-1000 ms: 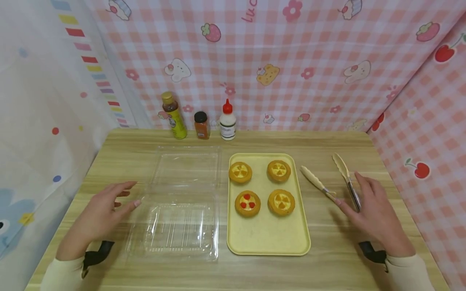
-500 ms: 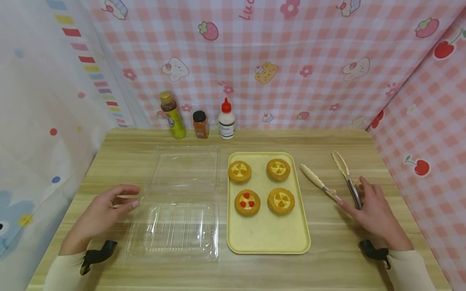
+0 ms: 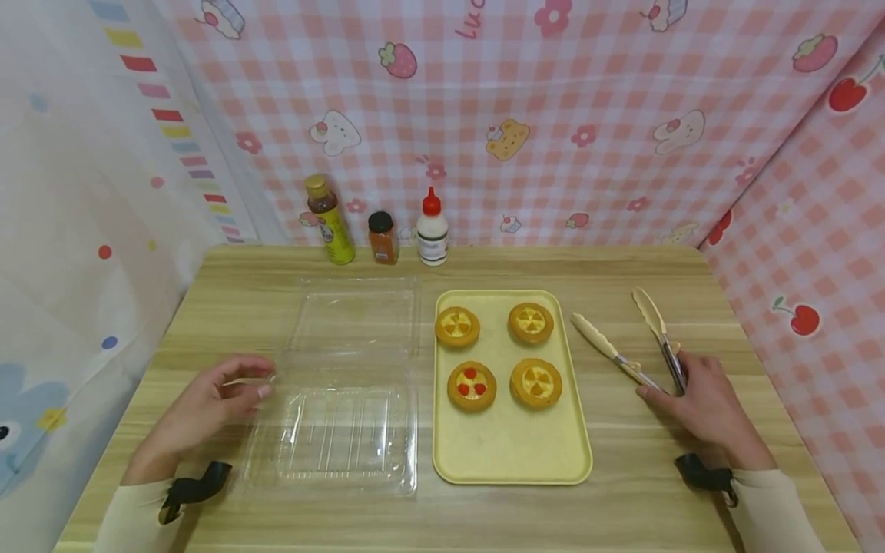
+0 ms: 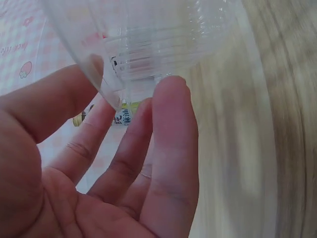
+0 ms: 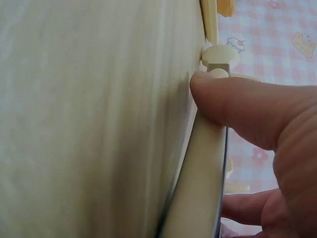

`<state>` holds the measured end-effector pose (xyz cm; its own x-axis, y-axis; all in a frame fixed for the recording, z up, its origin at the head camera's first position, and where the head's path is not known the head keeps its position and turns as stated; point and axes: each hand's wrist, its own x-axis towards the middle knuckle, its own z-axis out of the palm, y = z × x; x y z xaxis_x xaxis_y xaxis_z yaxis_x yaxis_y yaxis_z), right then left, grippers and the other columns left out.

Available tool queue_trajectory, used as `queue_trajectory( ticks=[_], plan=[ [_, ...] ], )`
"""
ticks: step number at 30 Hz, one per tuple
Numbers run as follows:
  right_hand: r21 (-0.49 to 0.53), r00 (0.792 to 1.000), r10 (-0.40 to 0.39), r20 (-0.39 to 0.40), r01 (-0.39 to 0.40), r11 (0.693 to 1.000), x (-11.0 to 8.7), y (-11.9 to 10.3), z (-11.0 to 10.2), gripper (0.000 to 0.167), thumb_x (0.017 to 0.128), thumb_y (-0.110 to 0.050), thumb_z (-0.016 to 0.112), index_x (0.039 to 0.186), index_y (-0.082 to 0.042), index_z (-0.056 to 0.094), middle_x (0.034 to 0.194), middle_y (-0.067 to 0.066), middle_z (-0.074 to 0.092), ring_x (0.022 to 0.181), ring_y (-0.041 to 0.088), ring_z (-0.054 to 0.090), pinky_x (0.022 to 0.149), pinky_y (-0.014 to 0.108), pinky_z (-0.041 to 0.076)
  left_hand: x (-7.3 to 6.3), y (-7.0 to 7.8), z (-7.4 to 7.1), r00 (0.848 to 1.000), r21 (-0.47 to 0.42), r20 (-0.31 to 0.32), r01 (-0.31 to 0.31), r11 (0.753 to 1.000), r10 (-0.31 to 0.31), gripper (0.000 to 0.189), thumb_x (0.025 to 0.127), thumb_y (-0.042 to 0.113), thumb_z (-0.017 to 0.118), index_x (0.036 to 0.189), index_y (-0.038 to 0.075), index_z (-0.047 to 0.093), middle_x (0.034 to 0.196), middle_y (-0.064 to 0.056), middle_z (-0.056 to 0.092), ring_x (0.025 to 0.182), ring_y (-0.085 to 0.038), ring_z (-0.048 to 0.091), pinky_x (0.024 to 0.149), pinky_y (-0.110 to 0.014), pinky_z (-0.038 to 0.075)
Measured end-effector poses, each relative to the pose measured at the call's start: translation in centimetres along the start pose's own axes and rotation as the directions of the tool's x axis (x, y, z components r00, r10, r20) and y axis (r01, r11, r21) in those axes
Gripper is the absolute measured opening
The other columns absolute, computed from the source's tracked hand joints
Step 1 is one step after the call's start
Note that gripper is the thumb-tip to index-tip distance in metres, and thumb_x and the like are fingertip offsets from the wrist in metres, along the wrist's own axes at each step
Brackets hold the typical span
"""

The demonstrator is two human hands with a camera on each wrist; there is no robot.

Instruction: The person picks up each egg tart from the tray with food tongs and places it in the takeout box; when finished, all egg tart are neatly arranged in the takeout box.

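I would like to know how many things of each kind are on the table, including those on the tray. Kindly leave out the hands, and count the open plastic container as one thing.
Tarts: 4
Bottles: 2
Jar: 1
Tray: 1
Tongs: 1
Clear plastic container: 1
Total: 10

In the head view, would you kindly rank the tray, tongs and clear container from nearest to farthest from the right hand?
1. Tongs, at the right hand.
2. Tray, left of the tongs.
3. Clear container, left of the tray.
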<state>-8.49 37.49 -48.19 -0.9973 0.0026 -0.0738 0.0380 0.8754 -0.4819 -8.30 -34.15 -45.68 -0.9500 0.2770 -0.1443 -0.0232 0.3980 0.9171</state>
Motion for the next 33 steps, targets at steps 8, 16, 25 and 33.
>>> queue_trajectory(
  ticks=[8, 16, 25, 33],
  plan=[
    [-0.012, 0.997, -0.03, -0.069, 0.029, 1.0, -0.3, 0.1, -0.7, 0.07, 0.09, -0.035, 0.085, 0.127, 0.014, 0.052, 0.113, 0.039, 0.05, 0.105, 0.054, 0.048, 0.079, 0.065, 0.045, 0.2, -0.1, 0.4, 1.0, -0.043, 0.023, -0.011, 0.999, 0.012, 0.041, 0.107, 0.011, 0.063, 0.143, -0.006, 0.052, 0.131, 0.002, 0.066, 0.11, -0.009, 0.073, 0.081, -0.037, 0.068],
    [0.021, 0.995, 0.013, -0.098, -0.011, 1.0, -0.8, 0.2, -0.6, 0.061, 0.093, -0.043, 0.081, 0.122, 0.005, 0.056, 0.098, 0.021, 0.066, 0.082, 0.034, 0.061, 0.064, 0.035, 0.044, 0.3, -0.1, 0.6, 1.0, -0.036, 0.014, -0.01, 0.999, 0.011, 0.042, 0.107, 0.012, 0.064, 0.143, -0.005, 0.052, 0.131, 0.001, 0.068, 0.109, -0.011, 0.073, 0.081, -0.038, 0.068],
    [-0.001, 0.979, -0.063, -0.194, 0.064, 0.998, -1.7, -1.0, -1.1, 0.046, 0.087, -0.048, 0.086, 0.098, -0.012, 0.059, 0.077, 0.005, 0.056, 0.065, 0.014, 0.047, 0.056, 0.026, 0.033, 0.3, -0.3, 0.6, 1.0, -0.055, 0.01, -0.015, 0.998, 0.016, 0.042, 0.107, 0.01, 0.064, 0.143, -0.007, 0.051, 0.127, 0.001, 0.069, 0.108, -0.01, 0.073, 0.08, -0.039, 0.068],
    [-0.071, 0.963, -0.202, -0.178, 0.193, 0.979, -2.6, -2.6, -1.5, 0.05, 0.082, -0.044, 0.091, 0.111, -0.012, 0.065, 0.072, -0.002, 0.052, 0.055, 0.004, 0.036, 0.051, 0.024, 0.028, 0.5, -0.6, 0.5, 0.999, -0.086, 0.018, -0.037, 0.996, 0.038, 0.042, 0.107, 0.006, 0.063, 0.143, -0.009, 0.049, 0.126, -0.002, 0.069, 0.107, -0.012, 0.073, 0.079, -0.039, 0.068]
  ],
)
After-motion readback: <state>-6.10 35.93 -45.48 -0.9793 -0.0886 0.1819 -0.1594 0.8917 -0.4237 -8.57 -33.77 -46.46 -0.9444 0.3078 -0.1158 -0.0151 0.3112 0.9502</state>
